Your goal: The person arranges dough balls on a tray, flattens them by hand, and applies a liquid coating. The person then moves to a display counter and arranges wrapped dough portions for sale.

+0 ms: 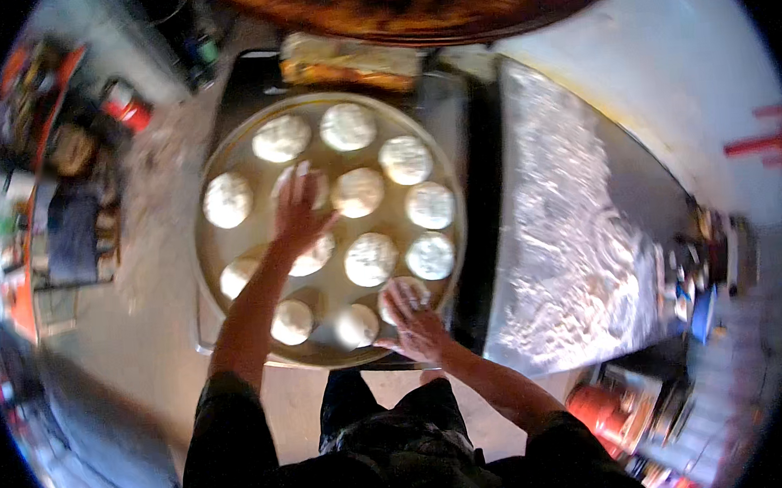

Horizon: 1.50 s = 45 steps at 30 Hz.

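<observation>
A large round tray [327,217] lies before me, bearing several pale, round, flattened dough pieces, such as one dough piece [357,193] near its middle. My left hand [298,203] reaches over the left-centre part, its fingers stretched out flat upon a dough piece [318,187] that they partly cover. At the near right edge, my right hand [412,323] has its fingers spread over another dough piece [420,289], mostly hidden beneath them. Just left of that hand sits one more dough piece [357,325]. Neither hand grips anything.
To the right stands a metal worktop [557,223] strewn with white flour. A big dark-brown round pan [429,6] looms at the top. Behind the tray lies a yellowish wrapped block [351,63]. A wooden chair [77,230] and a red container [127,106] are on the left.
</observation>
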Available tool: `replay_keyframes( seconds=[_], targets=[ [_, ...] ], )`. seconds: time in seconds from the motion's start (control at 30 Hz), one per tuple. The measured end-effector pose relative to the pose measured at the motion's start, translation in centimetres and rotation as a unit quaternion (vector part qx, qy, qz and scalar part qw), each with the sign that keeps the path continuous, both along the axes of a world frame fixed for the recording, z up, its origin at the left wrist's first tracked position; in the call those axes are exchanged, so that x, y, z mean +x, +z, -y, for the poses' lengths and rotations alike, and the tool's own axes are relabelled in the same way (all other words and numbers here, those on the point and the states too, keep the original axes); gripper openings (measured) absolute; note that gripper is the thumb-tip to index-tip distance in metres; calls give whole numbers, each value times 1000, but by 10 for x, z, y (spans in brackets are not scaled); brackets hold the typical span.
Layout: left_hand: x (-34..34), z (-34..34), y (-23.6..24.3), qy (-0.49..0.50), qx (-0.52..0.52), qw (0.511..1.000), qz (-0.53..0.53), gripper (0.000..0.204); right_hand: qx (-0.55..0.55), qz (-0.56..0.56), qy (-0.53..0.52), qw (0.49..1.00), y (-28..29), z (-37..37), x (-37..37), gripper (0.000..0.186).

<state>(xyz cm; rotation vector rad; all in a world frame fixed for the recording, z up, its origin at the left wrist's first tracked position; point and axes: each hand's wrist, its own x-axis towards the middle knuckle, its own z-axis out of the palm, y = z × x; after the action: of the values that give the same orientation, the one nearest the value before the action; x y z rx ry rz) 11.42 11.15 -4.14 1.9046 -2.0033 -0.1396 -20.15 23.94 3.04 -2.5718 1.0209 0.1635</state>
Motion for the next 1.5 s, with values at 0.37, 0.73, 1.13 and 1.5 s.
replay_keyframes(
  seconds=[0.37,0.73,1.13,1.5],
  targets=[
    [-216,-47,74,-40,79,930,-357,58,-5,145,-301,942,56,23,-184,99],
    [-504,-93,94,-315,42,948,-32,95,-270,-65,-376,884,-18,53,-481,78],
    [-234,-210,106,61,66,990,-108,87,-51,160,38,985,77,25,-193,92],
    [-69,-244,50,168,122,978,29,93,50,92,271,957,7,-10,57,93]
  ],
)
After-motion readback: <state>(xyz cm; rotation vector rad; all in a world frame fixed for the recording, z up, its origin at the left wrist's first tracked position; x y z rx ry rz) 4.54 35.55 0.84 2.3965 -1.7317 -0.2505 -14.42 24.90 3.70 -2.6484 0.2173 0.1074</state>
